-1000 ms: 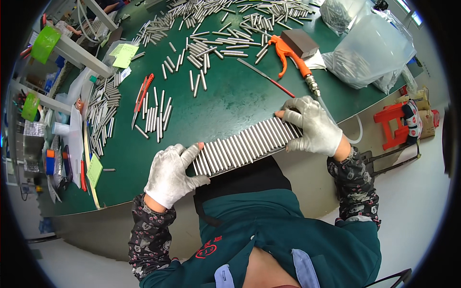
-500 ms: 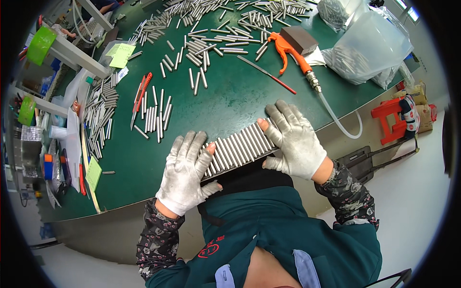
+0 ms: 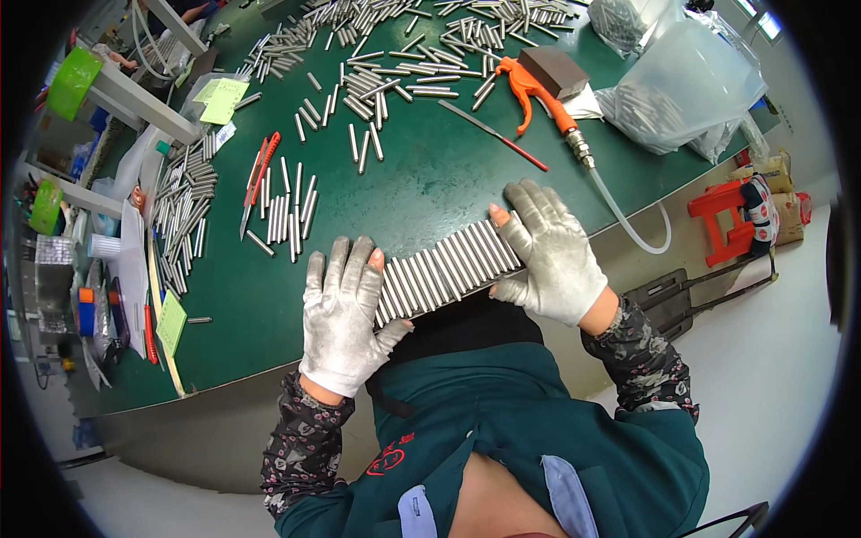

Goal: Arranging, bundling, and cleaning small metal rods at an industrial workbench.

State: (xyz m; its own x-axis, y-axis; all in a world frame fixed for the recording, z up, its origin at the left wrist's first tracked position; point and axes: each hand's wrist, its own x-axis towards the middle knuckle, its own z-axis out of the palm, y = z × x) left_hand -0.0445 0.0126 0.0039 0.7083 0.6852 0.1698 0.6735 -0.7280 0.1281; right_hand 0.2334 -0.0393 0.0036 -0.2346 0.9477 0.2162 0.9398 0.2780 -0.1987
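A row of short, shiny metal pins lies side by side along the table's near edge, directly before me. My left hand, in a greyed white glove with bare thumb and index tips, grips the left end of the row. Its index finger is by the far side and its thumb by the near side. My right hand, gloved alike, spans the right end in the same way. The other fingers of both hands stretch forward over the table. Whatever supports the pins from below is mostly hidden.
Loose pins lie across the far table, with more at the left. A red-handled cutter, a thin red-handled file and an orange air gun with a hose lie beyond my hands. Plastic bags stand at the far right.
My left hand has shifted slightly against the row's left end and its fingers have drawn closer together. The right hand has moved slightly to the right. The row stays between them.
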